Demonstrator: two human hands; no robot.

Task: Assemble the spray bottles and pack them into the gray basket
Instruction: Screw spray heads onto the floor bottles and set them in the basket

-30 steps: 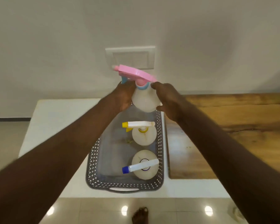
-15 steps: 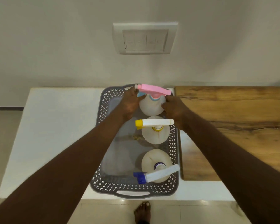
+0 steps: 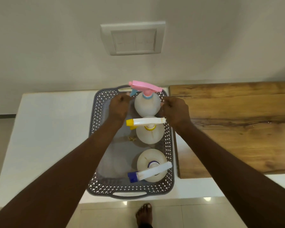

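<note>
While the pink-trigger spray bottle [image 3: 147,104] stands upright at the far end of the gray basket [image 3: 169,143], both hands sit on either side of it, just apart from its white body. The left hand [image 3: 118,106] is loosely curled beside the bottle's left flank and grips nothing that can be seen; the right hand [image 3: 175,111] is likewise half closed over the basket's right rim, its fingertips near the bottle's shoulder, though whether they touch it cannot be told.

Next toward the near end of the basket stands the yellow-nozzle bottle [image 3: 149,131], and nearest the front handle stands the blue-nozzle bottle [image 3: 152,165]; all three line the basket's right side, with its left half bare. The basket rests on the white desk [image 3: 48,137], with a wooden board [image 3: 237,125] just to its right.

All three bottles appear assembled and packed, so the task looks essentially complete. These bottles look like thin, light plastic, probably empty, smooth and a little slippery, and top-heavy under their sprayer heads, so a nudge could tip one. If one needs resetting, the neck below the trigger collar seems the surest hold; squeezing the rounded body may dent it.
</note>
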